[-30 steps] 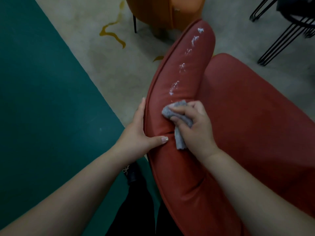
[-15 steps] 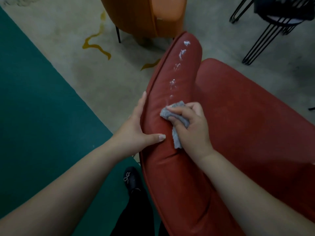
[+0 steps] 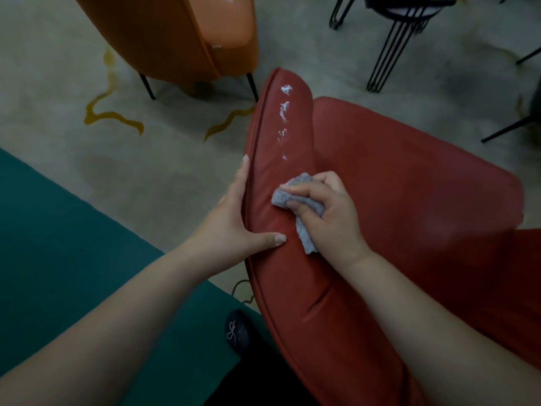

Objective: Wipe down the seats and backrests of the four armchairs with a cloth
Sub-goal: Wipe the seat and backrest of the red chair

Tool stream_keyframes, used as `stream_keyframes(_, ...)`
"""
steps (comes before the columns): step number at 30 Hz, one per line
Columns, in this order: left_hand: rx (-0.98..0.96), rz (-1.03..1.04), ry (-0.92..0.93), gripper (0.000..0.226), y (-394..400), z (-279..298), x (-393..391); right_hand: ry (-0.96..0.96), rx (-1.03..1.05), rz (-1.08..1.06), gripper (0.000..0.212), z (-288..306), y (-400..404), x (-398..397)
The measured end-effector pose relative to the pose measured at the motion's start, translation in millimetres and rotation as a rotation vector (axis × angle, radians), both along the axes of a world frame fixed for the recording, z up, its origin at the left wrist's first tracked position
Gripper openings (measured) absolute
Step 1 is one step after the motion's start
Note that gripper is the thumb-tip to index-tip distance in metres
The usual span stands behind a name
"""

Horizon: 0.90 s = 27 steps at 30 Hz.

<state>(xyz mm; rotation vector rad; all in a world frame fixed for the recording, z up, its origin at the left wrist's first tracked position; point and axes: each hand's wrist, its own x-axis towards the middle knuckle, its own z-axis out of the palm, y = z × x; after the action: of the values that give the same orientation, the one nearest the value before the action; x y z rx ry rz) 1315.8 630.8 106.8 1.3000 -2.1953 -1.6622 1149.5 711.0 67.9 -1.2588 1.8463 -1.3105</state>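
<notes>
A red armchair (image 3: 409, 200) fills the right half of the view, its padded top edge running from near me toward the far end. White foam spots (image 3: 284, 112) dot that edge farther along. My right hand (image 3: 330, 212) grips a bunched grey cloth (image 3: 295, 197) and presses it on the edge, just short of the nearest spot. My left hand (image 3: 240, 221) clasps the edge's outer side, fingers straight along the seam and thumb lying on top.
An orange armchair (image 3: 181, 33) on thin dark legs stands behind the red one. Black wire-legged furniture (image 3: 392, 45) is at the top right. A teal carpet (image 3: 58, 244) meets a beige floor with yellow squiggles. My dark shoe (image 3: 237, 332) shows below.
My right hand has pushed the cloth along the edge and the nearest foam spots are gone. The view has tipped up, showing more of the orange chair.
</notes>
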Motion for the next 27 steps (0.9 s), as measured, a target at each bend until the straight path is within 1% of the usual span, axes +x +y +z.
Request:
stream_keyframes(3,0.002,0.002,-0.006,0.127,-7.7,-1.7,-4.9,0.057,0.002,-0.064,0.022,-1.0,-41.5,-7.1)
stream_keyframes(7,-0.077,0.057,-0.050,0.123,-17.7,-3.6,-15.1,-0.012,-0.027,-0.144,0.025,-3.5,-82.9,-23.6)
stream_keyframes(12,-0.170,0.146,-0.090,0.117,-32.8,-7.2,-41.9,-0.136,-0.008,-0.130,0.031,-6.4,-72.4,-32.0)
stream_keyframes(15,-0.173,0.263,-0.098,0.114,-33.3,-13.7,-59.2,-0.153,-0.001,-0.139,0.037,-8.9,-77.0,-38.8)
stream_keyframes(18,-0.189,0.366,-0.101,0.110,-27.7,-18.4,-64.7,-0.180,0.007,-0.180,0.033,-6.2,-95.6,-44.3)
stream_keyframes(23,-0.228,0.374,-0.116,0.105,-26.4,-22.2,-61.7,-0.229,0.012,-0.136,0.029,-5.9,-102.2,-55.4)
stream_keyframes(27,-0.251,0.360,-0.130,0.098,-26.2,-22.8,-62.1,-0.203,-0.033,-0.050,0.030,-7.9,-98.7,-53.0)
